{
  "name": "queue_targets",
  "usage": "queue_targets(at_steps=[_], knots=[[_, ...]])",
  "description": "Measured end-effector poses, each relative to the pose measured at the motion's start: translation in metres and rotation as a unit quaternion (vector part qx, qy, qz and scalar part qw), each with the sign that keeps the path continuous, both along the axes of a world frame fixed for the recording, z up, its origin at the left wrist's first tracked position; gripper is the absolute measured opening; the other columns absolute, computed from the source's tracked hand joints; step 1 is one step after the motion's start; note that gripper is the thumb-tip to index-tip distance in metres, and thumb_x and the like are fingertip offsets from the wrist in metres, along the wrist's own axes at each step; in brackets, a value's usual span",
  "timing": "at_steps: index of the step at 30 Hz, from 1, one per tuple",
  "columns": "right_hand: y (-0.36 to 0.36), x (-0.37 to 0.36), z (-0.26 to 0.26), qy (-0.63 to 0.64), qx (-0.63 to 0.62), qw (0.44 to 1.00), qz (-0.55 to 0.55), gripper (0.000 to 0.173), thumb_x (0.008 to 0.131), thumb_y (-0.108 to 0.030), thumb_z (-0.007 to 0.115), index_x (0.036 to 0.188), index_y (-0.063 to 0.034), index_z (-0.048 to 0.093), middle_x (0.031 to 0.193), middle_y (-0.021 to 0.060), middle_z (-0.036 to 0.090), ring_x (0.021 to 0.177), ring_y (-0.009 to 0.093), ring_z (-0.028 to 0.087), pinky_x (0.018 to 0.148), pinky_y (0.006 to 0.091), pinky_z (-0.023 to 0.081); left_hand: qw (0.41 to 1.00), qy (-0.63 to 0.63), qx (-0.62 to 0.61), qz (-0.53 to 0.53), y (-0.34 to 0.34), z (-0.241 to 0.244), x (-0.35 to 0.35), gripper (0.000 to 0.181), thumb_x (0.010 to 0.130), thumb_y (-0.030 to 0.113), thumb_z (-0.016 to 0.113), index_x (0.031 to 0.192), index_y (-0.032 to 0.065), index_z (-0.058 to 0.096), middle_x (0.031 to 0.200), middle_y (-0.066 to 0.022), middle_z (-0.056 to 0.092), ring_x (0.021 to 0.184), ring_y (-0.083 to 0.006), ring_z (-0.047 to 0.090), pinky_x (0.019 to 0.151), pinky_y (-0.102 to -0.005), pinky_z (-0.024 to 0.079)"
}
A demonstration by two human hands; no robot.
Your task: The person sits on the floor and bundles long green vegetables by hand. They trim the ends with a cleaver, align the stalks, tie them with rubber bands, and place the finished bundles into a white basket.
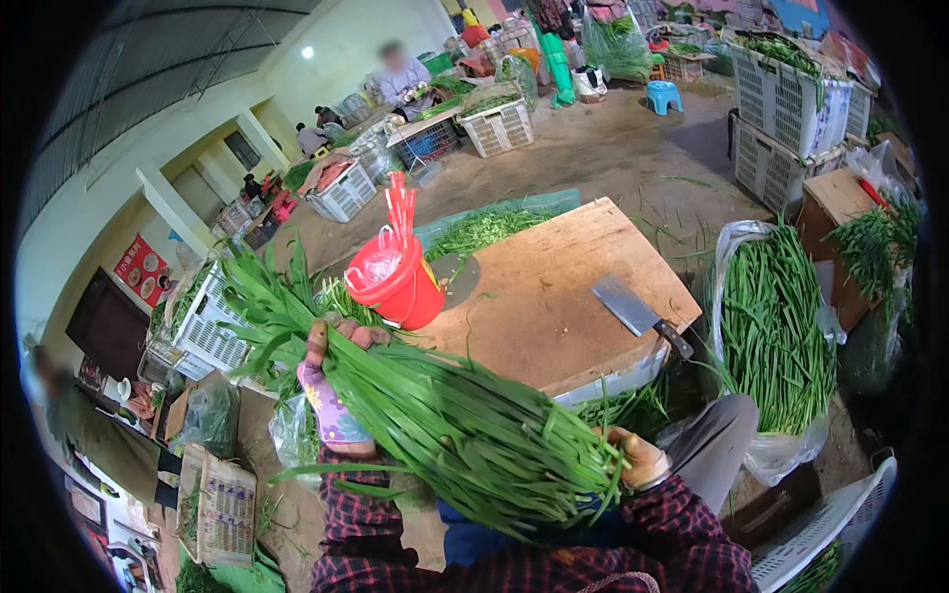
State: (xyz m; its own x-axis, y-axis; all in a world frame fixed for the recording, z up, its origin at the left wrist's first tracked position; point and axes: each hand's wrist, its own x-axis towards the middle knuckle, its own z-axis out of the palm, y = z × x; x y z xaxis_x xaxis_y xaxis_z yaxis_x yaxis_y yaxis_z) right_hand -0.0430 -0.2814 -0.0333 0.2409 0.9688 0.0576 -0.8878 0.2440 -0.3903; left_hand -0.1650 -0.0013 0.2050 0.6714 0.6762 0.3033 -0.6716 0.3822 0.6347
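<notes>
A large bundle of long green leafy stalks, seemingly garlic chives point(474, 422), lies slantwise across my lap. My left hand point(323, 385), in a floral fabric glove with bare fingers showing, grips it near the leafy end at the left. At the other end, my right hand point(636, 458) has its fingers closed around the cut stalk ends. Beyond the bundle stands a wooden board point(541, 296), and a cleaver point(630, 305) rests on it near the right edge, its dark handle overhanging. A red bucket point(400, 296) at the board's left holds clear plastic and red printed strips point(400, 207).
At my right is a plastic-lined container of green stalks point(777, 333). White plastic crates point(778, 111) are stacked behind it. Loose greens point(482, 230) lie on sheeting past the board. A blue stool point(663, 96) and a seated person point(404, 78) are farther off; another person point(96, 430) stands left.
</notes>
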Motion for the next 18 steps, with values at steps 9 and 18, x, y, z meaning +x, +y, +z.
queue_targets(at_steps=[9,18], knots=[[-0.036,-0.018,-0.044,0.057,-0.103,0.993,0.031,0.07,0.077,-0.017,0.075,0.132,0.0004,0.036,0.124,0.0133,0.051,0.108,0.022,0.052,0.089,0.0336,0.046,0.982,0.124,-0.001,0.145,0.007,-0.027,-0.011,0.023,0.088,0.027,0.054,0.087,0.0044,0.055,0.074,-0.0062,0.058,0.071,-0.0233,0.058,0.075,-0.0381,0.049],[-0.009,-0.005,-0.019,0.163,-0.082,0.983,-0.025,0.055,0.086,-0.018,0.061,0.133,-0.0012,0.039,0.135,0.0178,0.046,0.124,0.031,0.045,0.101,0.0486,0.039,0.953,0.165,-0.13,0.218,0.013,-0.062,-0.053,0.034,0.088,0.036,0.052,0.084,0.0021,0.059,0.08,-0.0137,0.065,0.071,-0.0258,0.062,0.072,-0.0386,0.052]])
